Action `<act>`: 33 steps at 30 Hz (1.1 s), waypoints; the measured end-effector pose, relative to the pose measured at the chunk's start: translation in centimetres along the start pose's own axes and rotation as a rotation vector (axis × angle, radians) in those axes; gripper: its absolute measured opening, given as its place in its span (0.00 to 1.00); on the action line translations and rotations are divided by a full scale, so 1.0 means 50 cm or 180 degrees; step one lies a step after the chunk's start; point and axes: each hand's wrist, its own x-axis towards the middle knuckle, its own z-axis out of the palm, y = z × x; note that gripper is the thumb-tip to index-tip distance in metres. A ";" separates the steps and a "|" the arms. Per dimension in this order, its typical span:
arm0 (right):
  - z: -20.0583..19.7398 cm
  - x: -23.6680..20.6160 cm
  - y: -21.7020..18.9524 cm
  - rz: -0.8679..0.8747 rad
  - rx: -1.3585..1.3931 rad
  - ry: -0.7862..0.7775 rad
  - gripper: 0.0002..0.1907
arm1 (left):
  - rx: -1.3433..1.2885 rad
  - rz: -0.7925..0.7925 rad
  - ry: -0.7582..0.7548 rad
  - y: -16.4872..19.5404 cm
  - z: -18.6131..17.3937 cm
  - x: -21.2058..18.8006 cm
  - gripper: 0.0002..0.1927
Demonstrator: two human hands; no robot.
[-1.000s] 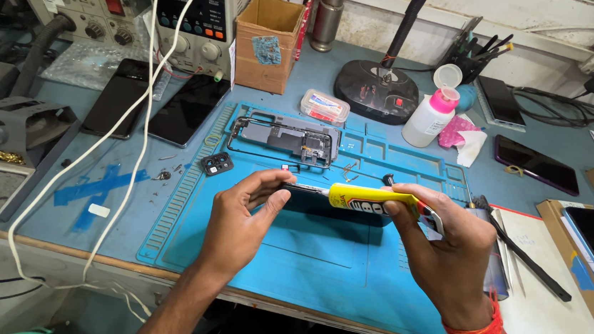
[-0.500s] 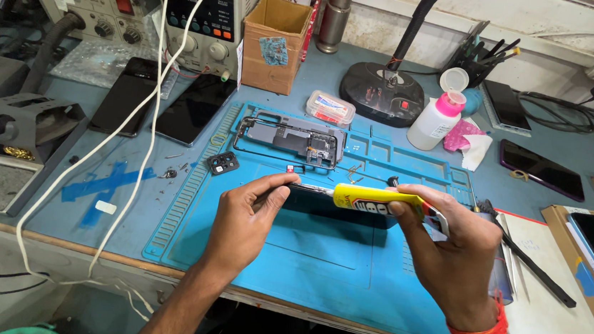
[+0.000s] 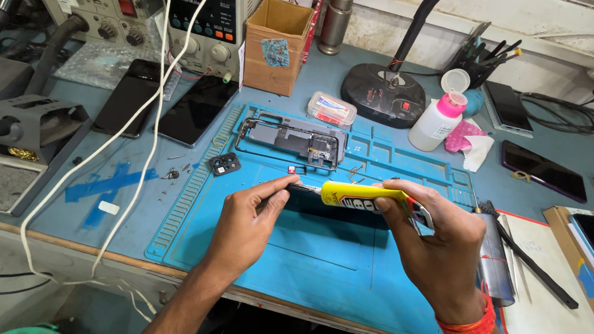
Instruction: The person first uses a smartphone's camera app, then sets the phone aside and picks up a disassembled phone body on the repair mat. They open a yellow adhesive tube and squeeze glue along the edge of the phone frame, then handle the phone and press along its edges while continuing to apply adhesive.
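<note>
My right hand grips a yellow glue tube and holds it level above the blue work mat. The fingertips of my left hand pinch the tube's thin nozzle end. Under the tube lies a dark phone, mostly hidden by both hands. Farther back on the mat rests a grey phone frame, with a small black camera bezel to its left.
Bench power supplies, a cardboard box and a lamp base stand at the back. A white bottle with a pink cap, several phones, white cables and black tools lie around.
Both hands stay on the tube over the mat; only the view has shifted slightly.
</note>
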 end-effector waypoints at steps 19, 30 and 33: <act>0.019 0.015 -0.013 -0.0064 -0.0021 -0.0084 0.12 | 0.0158 0.0027 0.0033 -0.002 0.002 0.000 0.17; 0.020 0.040 -0.036 -0.0283 0.0001 -0.0263 0.13 | 0.0127 0.0060 0.0013 -0.001 0.002 -0.001 0.17; 0.018 0.049 -0.042 -0.0180 0.0021 -0.0348 0.12 | 0.0139 0.0029 0.0008 0.000 0.004 -0.001 0.17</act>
